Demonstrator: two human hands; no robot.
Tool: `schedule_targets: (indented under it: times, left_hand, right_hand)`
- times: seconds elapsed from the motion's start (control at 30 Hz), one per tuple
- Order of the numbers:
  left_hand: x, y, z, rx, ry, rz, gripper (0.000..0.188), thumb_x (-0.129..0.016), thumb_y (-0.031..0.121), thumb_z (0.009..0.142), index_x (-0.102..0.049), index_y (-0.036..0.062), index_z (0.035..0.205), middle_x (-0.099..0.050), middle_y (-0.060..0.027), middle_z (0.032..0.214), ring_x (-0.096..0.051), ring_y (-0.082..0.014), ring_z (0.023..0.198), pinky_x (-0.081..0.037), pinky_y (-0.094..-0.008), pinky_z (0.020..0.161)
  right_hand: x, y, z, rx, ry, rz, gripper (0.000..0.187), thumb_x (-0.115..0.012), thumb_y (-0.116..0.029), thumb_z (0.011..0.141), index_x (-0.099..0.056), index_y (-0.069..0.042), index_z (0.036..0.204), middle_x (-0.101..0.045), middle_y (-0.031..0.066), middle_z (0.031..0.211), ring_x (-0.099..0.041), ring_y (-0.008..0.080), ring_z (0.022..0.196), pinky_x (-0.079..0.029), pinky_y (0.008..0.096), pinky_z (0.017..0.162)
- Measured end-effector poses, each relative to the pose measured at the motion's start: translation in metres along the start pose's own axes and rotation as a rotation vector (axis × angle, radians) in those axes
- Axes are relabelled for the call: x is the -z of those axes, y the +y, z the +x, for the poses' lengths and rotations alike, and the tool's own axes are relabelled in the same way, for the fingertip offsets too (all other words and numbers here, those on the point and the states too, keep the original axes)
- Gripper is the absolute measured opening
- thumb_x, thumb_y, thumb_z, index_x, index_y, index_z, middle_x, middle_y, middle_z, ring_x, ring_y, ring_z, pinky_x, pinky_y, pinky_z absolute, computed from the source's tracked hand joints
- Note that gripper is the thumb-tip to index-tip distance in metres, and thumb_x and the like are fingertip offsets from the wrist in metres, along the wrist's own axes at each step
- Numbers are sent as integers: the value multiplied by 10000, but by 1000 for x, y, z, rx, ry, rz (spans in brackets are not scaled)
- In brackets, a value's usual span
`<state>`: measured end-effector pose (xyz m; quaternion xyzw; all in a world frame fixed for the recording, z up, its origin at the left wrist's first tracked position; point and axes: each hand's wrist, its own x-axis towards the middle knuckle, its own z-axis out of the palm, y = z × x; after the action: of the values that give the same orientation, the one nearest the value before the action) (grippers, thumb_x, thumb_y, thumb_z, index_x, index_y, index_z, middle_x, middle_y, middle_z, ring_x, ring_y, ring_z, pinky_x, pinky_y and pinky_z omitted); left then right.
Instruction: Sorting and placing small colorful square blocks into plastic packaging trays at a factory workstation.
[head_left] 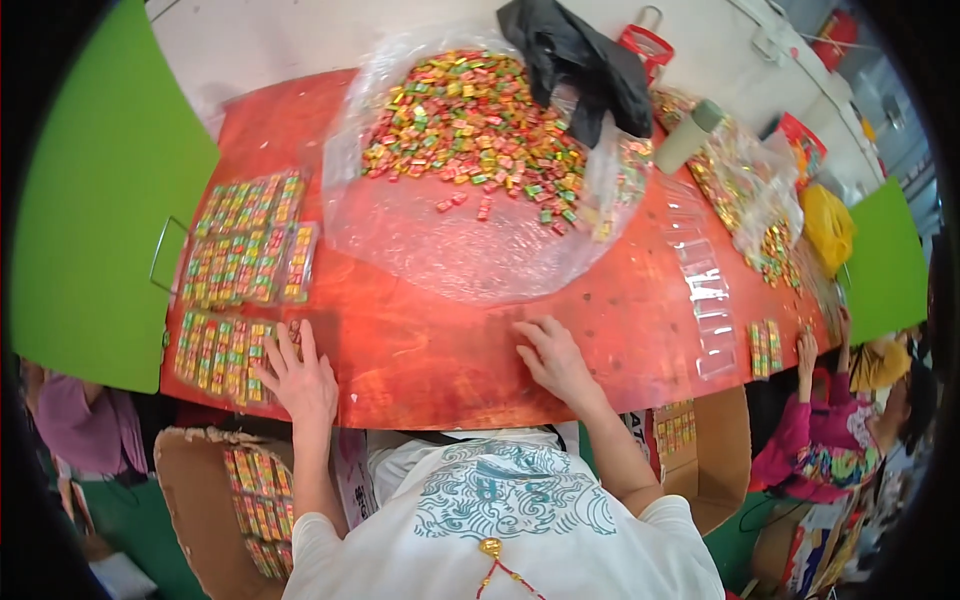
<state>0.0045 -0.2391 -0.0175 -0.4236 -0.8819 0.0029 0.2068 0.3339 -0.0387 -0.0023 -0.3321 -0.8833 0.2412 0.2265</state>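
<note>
My left hand (306,382) lies with spread fingers over the right edge of the nearest flat pack (215,352) of small wrapped pieces, at the table's left. Under its fingertips, part of the pack is hidden. Two more such packs (232,268) (250,203) lie beyond it, with a narrow strip of pieces (299,262) at their right side. My right hand (556,362) hovers over or rests on the red tabletop (420,370), fingers apart and slightly bent, nothing visible in them. Ahead, a big heap of red, green and yellow wrapped pieces (470,125) spreads on clear plastic sheeting (430,250).
A black plastic bag (585,65) and a pale green bottle (688,137) stand behind the heap. Clear empty trays (708,295) line the right side. A co-worker's hand (806,350) is near a small pack (765,347). Cardboard boxes (190,490) (725,450) stand below the near edge.
</note>
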Motion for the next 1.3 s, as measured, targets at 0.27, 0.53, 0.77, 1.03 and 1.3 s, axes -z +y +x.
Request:
schedule_targets:
  times: [0.27, 0.53, 0.77, 1.03, 1.3]
  left_hand:
    - [24, 88, 11, -434, -119, -458, 684, -677, 243, 875, -434, 133, 1505, -315, -199, 1593, -282, -401, 1478, -199, -666, 1148]
    - [8, 217, 68, -752, -145, -635, 669, -663, 332, 888, -449, 99, 1477, -331, -213, 1578, -302, -412, 1459, -239, -681, 1124]
    - [2, 266, 64, -944, -218, -717, 647, -648, 342, 900, -459, 84, 1462, -380, -212, 1540, -342, -389, 1440, -282, -654, 1087]
    - [2, 273, 72, -1010, -226, -754, 663, -662, 352, 887, -455, 103, 1465, -316, -175, 1586, -346, -381, 1433, -257, -674, 1109]
    - [10, 267, 75, -1026, -241, -756, 676, -669, 382, 884, -469, 112, 1470, -322, -188, 1591, -316, -405, 1453, -252, -671, 1119]
  right_hand:
    - [10, 2, 27, -2, 50, 132, 394, -658, -136, 916, -604, -54, 1297, -571, 172, 1272, -568, 378, 1180, -479, 426, 987]
    - [-20, 71, 136, 39, 262, 209, 457, -672, -203, 908, -572, -14, 1312, -549, 207, 1282, -560, 393, 1193, -476, 415, 987]
    - [-2, 134, 166, -254, 429, 50, 543, -694, -261, 856, -563, 21, 1301, -505, 242, 1323, -489, 403, 1259, -420, 445, 1057]
    - [14, 172, 176, -385, 583, -382, 574, -710, -230, 829, -515, 78, 1273, -453, 294, 1391, -481, 478, 1243, -435, 504, 1033]
    - [25, 180, 224, -526, 497, -410, 524, -607, -193, 875, -492, 71, 1314, -537, 315, 1322, -555, 488, 1180, -464, 525, 995]
